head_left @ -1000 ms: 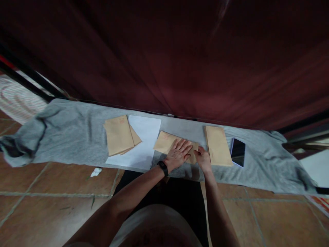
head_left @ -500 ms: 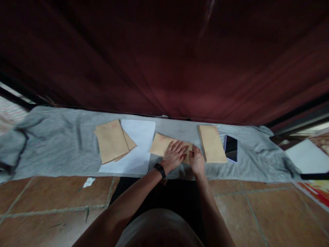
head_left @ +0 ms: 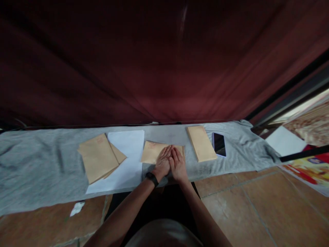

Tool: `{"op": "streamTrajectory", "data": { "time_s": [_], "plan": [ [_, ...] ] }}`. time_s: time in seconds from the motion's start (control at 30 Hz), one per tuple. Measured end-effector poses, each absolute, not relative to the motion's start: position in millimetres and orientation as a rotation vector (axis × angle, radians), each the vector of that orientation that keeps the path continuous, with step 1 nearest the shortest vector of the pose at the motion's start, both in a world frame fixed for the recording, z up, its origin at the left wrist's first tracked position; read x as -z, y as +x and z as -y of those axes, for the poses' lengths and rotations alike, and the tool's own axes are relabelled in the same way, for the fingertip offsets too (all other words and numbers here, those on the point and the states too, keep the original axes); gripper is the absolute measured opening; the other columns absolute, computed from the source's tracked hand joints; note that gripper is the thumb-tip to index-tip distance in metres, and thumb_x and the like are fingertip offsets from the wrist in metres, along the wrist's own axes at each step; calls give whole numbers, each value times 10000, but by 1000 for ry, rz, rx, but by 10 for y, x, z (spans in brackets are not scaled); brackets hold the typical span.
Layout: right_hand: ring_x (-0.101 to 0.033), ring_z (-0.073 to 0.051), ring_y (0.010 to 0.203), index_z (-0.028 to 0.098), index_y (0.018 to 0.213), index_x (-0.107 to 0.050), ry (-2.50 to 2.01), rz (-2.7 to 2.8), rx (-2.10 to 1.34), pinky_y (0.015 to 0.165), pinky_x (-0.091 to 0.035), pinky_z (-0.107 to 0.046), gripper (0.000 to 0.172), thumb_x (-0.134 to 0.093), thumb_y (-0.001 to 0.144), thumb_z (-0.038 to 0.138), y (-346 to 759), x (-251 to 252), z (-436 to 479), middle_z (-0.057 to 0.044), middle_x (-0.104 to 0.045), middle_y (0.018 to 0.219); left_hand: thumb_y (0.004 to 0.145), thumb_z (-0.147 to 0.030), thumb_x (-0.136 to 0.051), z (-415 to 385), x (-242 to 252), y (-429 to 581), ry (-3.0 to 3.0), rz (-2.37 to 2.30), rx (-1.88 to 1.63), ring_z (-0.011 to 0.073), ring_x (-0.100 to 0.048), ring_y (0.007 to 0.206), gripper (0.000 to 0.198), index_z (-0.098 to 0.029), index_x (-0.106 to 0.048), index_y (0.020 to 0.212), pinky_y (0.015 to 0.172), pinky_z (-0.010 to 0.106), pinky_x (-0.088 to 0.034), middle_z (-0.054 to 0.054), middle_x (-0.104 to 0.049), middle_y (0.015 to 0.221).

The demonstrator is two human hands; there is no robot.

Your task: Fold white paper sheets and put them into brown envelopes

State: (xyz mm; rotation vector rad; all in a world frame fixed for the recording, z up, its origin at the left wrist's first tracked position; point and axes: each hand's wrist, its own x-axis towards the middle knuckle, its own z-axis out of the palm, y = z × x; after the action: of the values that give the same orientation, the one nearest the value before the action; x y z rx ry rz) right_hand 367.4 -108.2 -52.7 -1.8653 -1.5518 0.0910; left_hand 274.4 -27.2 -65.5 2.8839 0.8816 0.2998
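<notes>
A brown paper envelope (head_left: 150, 151) with faint red print at its left end lies on the grey cloth (head_left: 164, 132) in front of me. My left hand (head_left: 163, 161), with a black band on the wrist, rests flat on the envelope's middle, fingers stretched out. Close against it, my right hand (head_left: 178, 164) lies flat on the envelope's right part, its fingertips meeting the left hand's. Both hands press down and grasp nothing. They cover much of the envelope's right half.
Several brown envelopes (head_left: 99, 156) lie on white paper sheets (head_left: 128, 171) at the left. To the right are a stack of brown envelopes (head_left: 202, 144) and a phone (head_left: 219, 144). A dark red curtain (head_left: 164, 75) hangs behind; a white scrap (head_left: 77, 208) is on the tiled floor.
My right hand has let go of the envelope's right end and moved left, flattening beside my left hand. The camera view has turned, shifting the scene.
</notes>
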Motion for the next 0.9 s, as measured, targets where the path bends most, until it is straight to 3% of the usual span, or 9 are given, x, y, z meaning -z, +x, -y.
{"op": "streamTrajectory", "data": {
  "time_s": [0.1,0.3,0.47,0.9],
  "plan": [
    [-357,-249,1473,101,1514,-421,-1895,1618,-25,1178,-358,-501,515,-298,1070,332,3702,572,1111,-149,-473,1539,994,-206,-339,263,603,2701,2866,-911,-276,188,-322,1494,552,-53,-368,1523,1250,361,-254,136,-402,1589],
    [-407,-269,1442,38,1440,-509,-2006,1593,63,1174,-354,-475,500,-324,1062,307,3666,663,1125,-205,-515,1491,1012,-282,-347,180,453,2486,2878,-1066,-323,246,-272,1518,546,-87,-386,1521,1262,450,-204,130,-363,1610],
    [-403,-288,1441,49,1455,-491,-2016,1586,118,1167,-350,-501,488,-365,1028,251,3629,698,1125,-201,-505,1501,1026,-361,-355,41,435,2304,2831,-1226,-343,249,-248,1526,588,-85,-337,1544,1255,442,-216,139,-347,1616],
    [-419,-283,1433,74,1443,-510,-2052,1525,78,1167,-349,-512,473,-370,1013,209,3597,633,1112,-187,-514,1496,1029,-397,-360,17,448,2292,2848,-1204,-276,279,-257,1521,532,-252,-395,1540,1242,508,-199,56,-351,1624]
  ]
}}
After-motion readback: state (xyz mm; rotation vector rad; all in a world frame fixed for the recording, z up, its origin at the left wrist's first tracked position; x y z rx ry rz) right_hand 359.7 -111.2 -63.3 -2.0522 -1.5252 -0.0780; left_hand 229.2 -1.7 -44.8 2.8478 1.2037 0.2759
